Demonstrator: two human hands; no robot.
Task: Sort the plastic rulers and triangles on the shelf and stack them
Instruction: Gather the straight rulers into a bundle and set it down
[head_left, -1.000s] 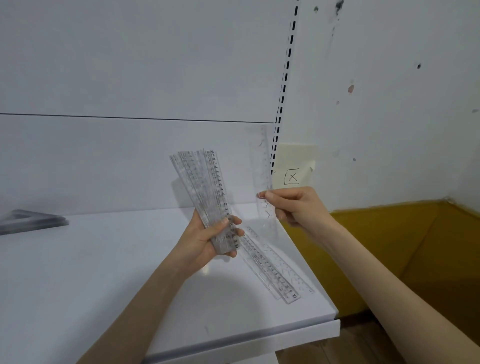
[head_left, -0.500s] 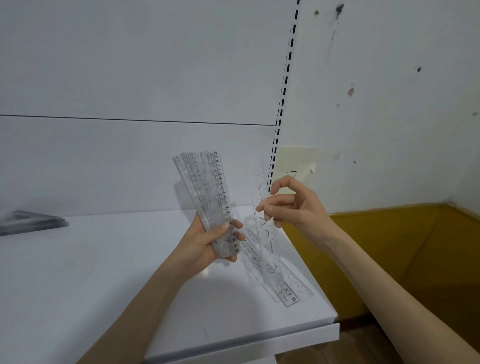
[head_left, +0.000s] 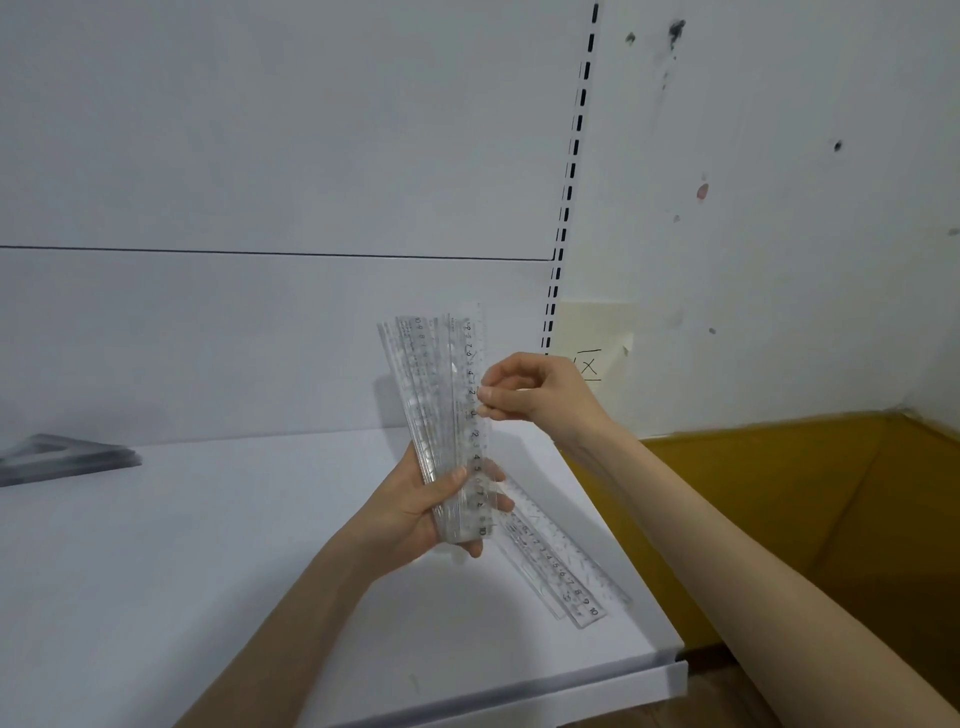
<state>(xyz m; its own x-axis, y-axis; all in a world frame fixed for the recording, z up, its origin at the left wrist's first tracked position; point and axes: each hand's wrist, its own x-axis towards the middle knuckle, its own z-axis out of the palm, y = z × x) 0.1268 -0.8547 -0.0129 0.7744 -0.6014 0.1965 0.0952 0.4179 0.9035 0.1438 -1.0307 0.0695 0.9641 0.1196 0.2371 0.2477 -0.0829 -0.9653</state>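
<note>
The left grip is wrapped around the lower ends of a fan of rulers, thumb pressed across the front and fingers curled behind. The fan stands nearly upright above the shelf, its long axes spreading up and slightly left. The right grip pinches the rightmost ruler near its middle between thumb and fingertips; this one stands almost vertical against the fan's right edge. All are thin, clear plastic strips with printed black numerals. Just behind the left grip, loose rulers lie flat on the white shelf, overlapping, long axes running toward its front right corner. Well apart, at the far left, a low stack of triangles lies flat, blurred and greyish.
</note>
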